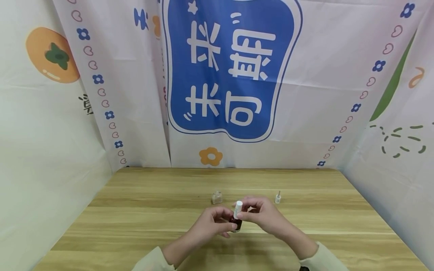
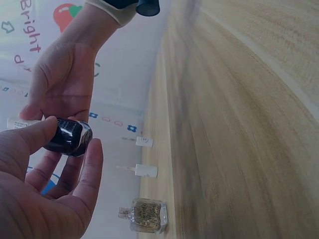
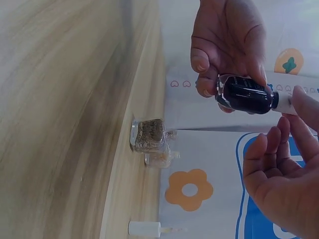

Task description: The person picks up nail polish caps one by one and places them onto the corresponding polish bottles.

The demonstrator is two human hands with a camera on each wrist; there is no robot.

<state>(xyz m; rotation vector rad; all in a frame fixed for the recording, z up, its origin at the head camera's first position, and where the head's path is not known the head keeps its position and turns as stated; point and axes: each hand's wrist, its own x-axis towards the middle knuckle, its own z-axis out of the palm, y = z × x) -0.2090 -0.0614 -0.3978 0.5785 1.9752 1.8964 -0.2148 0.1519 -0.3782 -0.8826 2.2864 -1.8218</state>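
A nail polish bottle (image 1: 236, 224) with dark polish is tilted between both hands above the table. My left hand (image 1: 214, 225) holds its glass body between thumb and fingers. With thumb and fingertips, my right hand (image 1: 263, 215) pinches the white cap (image 1: 239, 207) at the bottle's top. A dark neck shows between cap and glass in the right wrist view; whether the cap is screwed tight I cannot tell. Behind the hands stand a glitter polish bottle (image 3: 149, 135) and a paler bottle (image 3: 158, 158), both uncapped.
Two white brush caps stand on the wooden table (image 1: 142, 218), brushes upward: one cap (image 2: 144, 142) and another cap (image 2: 146, 171). In the head view a single brush cap (image 1: 278, 197) shows plainly, right of the hands. Printed cloth (image 1: 142, 113) hangs behind the table.
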